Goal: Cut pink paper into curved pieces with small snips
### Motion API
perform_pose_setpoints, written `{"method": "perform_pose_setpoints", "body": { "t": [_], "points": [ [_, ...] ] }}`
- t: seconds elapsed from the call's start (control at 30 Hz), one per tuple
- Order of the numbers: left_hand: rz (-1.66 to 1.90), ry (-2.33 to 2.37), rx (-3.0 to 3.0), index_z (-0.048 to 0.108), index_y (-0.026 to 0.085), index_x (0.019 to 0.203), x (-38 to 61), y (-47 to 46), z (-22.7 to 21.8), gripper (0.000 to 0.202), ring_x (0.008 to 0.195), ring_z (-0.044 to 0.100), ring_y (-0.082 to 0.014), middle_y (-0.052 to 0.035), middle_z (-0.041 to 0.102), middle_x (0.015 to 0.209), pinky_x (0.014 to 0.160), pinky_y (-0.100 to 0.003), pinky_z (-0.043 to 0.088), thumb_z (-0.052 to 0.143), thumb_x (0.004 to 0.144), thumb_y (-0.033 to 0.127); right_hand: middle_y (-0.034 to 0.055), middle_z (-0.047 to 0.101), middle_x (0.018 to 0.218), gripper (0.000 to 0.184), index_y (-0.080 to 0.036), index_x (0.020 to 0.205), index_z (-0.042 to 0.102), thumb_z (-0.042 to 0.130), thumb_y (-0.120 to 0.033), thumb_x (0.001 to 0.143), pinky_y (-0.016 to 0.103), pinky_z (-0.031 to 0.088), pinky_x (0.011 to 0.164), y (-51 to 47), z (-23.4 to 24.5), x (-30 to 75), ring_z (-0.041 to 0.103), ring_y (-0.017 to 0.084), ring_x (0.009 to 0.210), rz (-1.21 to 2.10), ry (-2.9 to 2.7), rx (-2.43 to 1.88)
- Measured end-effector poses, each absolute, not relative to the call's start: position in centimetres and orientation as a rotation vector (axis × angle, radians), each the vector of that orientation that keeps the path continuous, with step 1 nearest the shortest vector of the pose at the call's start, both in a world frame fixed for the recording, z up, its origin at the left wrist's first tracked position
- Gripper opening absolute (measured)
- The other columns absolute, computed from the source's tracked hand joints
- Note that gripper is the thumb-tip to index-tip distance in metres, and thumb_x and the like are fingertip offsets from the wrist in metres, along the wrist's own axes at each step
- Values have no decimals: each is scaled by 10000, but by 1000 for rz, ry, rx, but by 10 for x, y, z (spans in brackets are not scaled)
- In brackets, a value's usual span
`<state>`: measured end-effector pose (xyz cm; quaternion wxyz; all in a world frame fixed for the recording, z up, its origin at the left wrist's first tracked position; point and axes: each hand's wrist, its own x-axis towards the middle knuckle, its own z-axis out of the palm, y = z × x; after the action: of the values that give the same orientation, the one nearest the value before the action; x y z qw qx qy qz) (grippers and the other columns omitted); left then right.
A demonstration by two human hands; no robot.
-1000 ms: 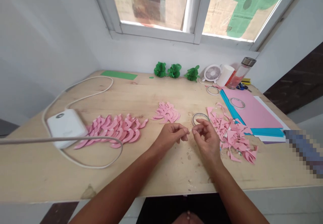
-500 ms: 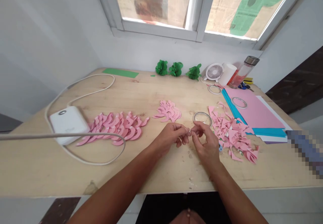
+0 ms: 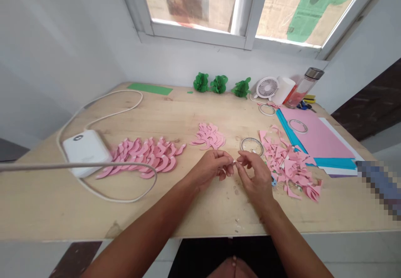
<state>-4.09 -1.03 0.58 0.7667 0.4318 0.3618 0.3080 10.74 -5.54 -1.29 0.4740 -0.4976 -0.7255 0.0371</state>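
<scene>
My left hand (image 3: 213,169) and my right hand (image 3: 254,173) meet above the middle of the wooden table, pinching a small pale strip (image 3: 233,161) between their fingertips. It is too thin to identify. Just beyond my right hand lies a roll of clear tape (image 3: 252,146). A small heap of pink paper curls (image 3: 208,136) sits beyond my left hand. Further left is a longer pink row of curved cut-outs (image 3: 142,159). To the right of my right hand lies a pile of pink paper scraps (image 3: 290,165).
The wooden table (image 3: 62,202) also holds a white power bank (image 3: 86,152) with a looped cable, pink and teal paper sheets (image 3: 313,131), several green paper puffs (image 3: 218,83), a small white fan (image 3: 267,87) and a glass bottle (image 3: 303,87).
My fingertips stay together on the strip, with only slight shifts. The whole view has tilted a little, so the table and window sit slightly differently.
</scene>
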Motion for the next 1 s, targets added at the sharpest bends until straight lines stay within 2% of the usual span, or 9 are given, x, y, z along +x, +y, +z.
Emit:
{"method": "perform_pose_setpoints", "body": {
  "t": [0.17, 0.53, 0.7, 1.0],
  "points": [
    [730, 839, 1026, 541, 128, 604, -41, -9, 5, 126, 450, 473, -75, -11, 564, 520, 408, -184, 316, 593, 668, 223, 47, 623, 818, 255, -211, 1090, 534, 506, -177, 839, 319, 465, 630, -55, -12, 108, 562, 163, 700, 114, -1792, -1223],
    [874, 919, 1373, 590, 135, 664, -37, -12, 8, 139, 537, 516, -86, -5, 601, 586, 508, -197, 391, 564, 719, 260, 12, 611, 813, 285, -220, 1068, 526, 539, -177, 787, 277, 444, 634, -55, -10, 108, 534, 130, 675, 494, -1544, -1272],
    [901, 909, 1453, 598, 137, 665, -36, -12, 4, 134, 565, 533, -90, -1, 601, 601, 554, -201, 419, 563, 734, 246, 11, 597, 804, 289, -219, 1064, 530, 542, -181, 778, 276, 437, 637, -55, -9, 107, 527, 128, 671, 542, -1502, -1280],
    [898, 902, 1507, 613, 140, 670, -35, -15, 4, 134, 581, 531, -92, -2, 605, 621, 550, -193, 413, 559, 740, 240, 0, 567, 753, 316, -208, 1055, 536, 545, -156, 744, 268, 429, 616, -53, -12, 107, 504, 123, 642, 629, -1426, -1295]
  ]
}}
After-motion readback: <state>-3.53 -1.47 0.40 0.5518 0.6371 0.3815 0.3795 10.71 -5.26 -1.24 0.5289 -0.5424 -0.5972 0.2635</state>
